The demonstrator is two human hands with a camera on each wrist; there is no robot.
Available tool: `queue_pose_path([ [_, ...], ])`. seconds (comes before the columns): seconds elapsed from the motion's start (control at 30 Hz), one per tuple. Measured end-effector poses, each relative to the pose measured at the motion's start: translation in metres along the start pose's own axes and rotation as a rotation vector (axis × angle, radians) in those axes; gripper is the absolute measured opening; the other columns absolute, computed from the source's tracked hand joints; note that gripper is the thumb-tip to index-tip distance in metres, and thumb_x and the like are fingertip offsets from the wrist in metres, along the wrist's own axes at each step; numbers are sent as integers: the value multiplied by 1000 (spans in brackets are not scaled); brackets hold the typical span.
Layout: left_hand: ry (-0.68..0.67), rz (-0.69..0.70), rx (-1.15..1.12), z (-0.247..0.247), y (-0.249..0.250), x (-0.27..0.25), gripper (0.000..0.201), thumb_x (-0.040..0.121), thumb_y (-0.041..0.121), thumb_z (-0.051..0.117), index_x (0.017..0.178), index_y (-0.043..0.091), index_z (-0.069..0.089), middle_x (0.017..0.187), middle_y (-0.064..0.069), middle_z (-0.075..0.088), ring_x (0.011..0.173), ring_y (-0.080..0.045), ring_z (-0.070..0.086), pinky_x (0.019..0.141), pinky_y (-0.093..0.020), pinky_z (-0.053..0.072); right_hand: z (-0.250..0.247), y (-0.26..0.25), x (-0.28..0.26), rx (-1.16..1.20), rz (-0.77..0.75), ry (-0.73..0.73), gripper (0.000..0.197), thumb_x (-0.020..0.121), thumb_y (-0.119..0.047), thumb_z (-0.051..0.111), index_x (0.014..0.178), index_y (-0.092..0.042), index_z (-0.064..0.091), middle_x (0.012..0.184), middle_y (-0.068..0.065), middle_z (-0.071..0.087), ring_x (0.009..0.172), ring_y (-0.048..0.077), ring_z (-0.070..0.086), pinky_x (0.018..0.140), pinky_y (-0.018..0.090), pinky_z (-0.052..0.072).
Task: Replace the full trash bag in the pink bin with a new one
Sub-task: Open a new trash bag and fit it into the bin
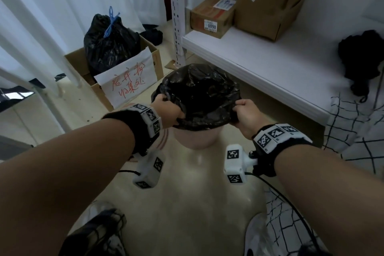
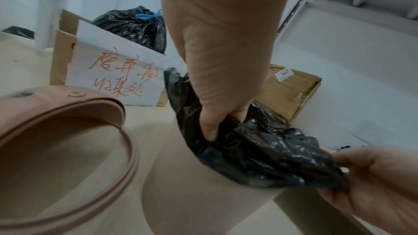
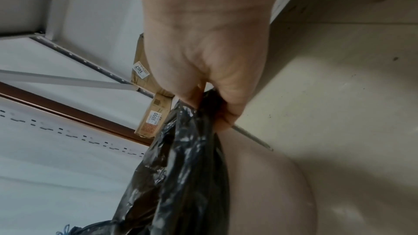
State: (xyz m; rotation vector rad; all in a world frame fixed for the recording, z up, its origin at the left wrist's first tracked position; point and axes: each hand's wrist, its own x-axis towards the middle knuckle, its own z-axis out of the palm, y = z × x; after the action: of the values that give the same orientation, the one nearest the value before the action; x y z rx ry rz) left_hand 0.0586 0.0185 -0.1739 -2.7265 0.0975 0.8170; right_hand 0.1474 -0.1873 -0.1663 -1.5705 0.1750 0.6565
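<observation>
The pink bin point(image 1: 196, 139) stands on the floor before me, its mouth covered by a new black trash bag point(image 1: 199, 93) spread open over the rim. My left hand point(image 1: 169, 111) grips the bag's edge at the bin's left side, fingers curled into the plastic point(image 2: 226, 126). My right hand point(image 1: 244, 114) pinches the bag's edge at the right side point(image 3: 210, 106). The pink bin wall point(image 2: 192, 194) shows below the bag in the left wrist view, and the bin point(image 3: 267, 194) shows in the right wrist view too. A full black bag point(image 1: 110, 45), tied with a blue string, sits in a cardboard box point(image 1: 83, 62) at the back left.
A pink ring-shaped lid point(image 2: 68, 149) lies left of the bin. The box carries a white paper sign point(image 1: 128, 81) with red writing. A white shelf point(image 1: 259, 64) at the right holds cardboard cartons point(image 1: 212, 16) and a dark cloth point(image 1: 363, 56). White curtains hang at the left.
</observation>
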Motion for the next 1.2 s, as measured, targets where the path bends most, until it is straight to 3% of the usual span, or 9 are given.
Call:
queue_pose_path([
  [0.13, 43, -52, -74, 13, -9, -20, 23, 99, 30, 39, 111, 28, 59, 118, 8, 62, 117, -19, 50, 110, -33, 16, -5, 17, 13, -164, -138, 38, 18, 86, 8, 43, 90, -8, 50, 96, 17, 55, 82, 28, 61, 68, 36, 56],
  [0.27, 126, -61, -183, 7, -4, -27, 26, 98, 44, 38, 110, 32, 58, 114, 11, 63, 116, -16, 52, 111, -36, 15, -11, 38, 10, -1190, -368, -86, 8, 89, 1, 45, 90, -5, 51, 105, 25, 62, 96, 37, 60, 72, 34, 41],
  [0.43, 144, 21, -248, 9, -3, -25, 29, 99, 41, 37, 109, 30, 62, 112, 8, 59, 111, -17, 52, 108, -35, 17, 0, 54, 15, -1846, -59, -384, 24, 98, -9, 41, 117, -7, 56, 136, 17, 51, 124, 29, 51, 98, 31, 41],
  [0.6, 164, 57, -271, 9, -5, -26, 29, 98, 42, 38, 109, 29, 62, 114, 10, 59, 111, -16, 51, 107, -34, 18, -7, 41, 21, -1440, -135, -27, 22, 92, -10, 43, 106, -3, 59, 123, 21, 55, 109, 37, 56, 83, 37, 42],
  [0.73, 141, 124, -212, 8, -1, -33, 31, 100, 41, 35, 111, 27, 61, 118, 11, 58, 109, -17, 51, 104, -32, 22, 10, 2, 1, -972, -723, 443, 22, 88, -17, 50, 108, -9, 55, 118, 14, 50, 109, 32, 49, 94, 40, 38],
  [0.83, 153, 163, -153, 5, 3, -37, 32, 99, 42, 35, 112, 26, 59, 119, 10, 58, 110, -17, 52, 101, -31, 24, 45, -8, -8, -1217, -857, -39, 40, 90, -30, 48, 130, -27, 48, 140, 7, 41, 128, 28, 40, 106, 43, 29],
  [0.97, 192, 190, 71, 1, 4, -47, 39, 95, 52, 37, 115, 27, 60, 118, 7, 59, 112, -19, 50, 95, -33, 34, 77, 15, -7, -1633, -167, -690, 50, 98, -38, 35, 145, -23, 34, 155, 5, 29, 139, 29, 31, 116, 43, 24],
  [1.03, 175, 182, 116, 0, 3, -51, 50, 88, 64, 38, 113, 28, 61, 114, 8, 59, 111, -18, 48, 94, -33, 34, 80, 15, -10, -1679, -83, -740, 47, 98, -40, 39, 134, -12, 50, 141, 9, 49, 128, 28, 46, 108, 35, 35],
  [1.2, 362, 87, -12, -17, -2, -48, 55, 94, 59, 22, 114, 24, 59, 119, 3, 54, 112, -18, 48, 99, -35, 29, 72, -4, -16, -1568, -649, -395, 29, 93, -32, 44, 107, -15, 63, 113, 11, 63, 108, 30, 57, 87, 36, 45],
])
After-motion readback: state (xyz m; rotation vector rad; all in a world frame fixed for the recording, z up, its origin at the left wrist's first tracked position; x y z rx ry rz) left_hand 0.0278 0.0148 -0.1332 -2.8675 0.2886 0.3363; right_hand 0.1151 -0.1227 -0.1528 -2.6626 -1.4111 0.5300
